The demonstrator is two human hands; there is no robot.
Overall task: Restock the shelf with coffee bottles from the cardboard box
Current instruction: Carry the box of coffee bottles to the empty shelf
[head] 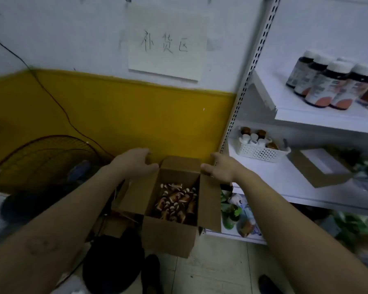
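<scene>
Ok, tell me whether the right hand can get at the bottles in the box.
Probably yes: the box is open, nothing covers the bottles, and the right hand sits at its right flap.

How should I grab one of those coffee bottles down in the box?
Come straight down through the open top of the cardboard box, because its walls block every side. The coffee bottles lie jumbled and tilted, so pick one lying on top and grip it round its body, across its width.
</scene>
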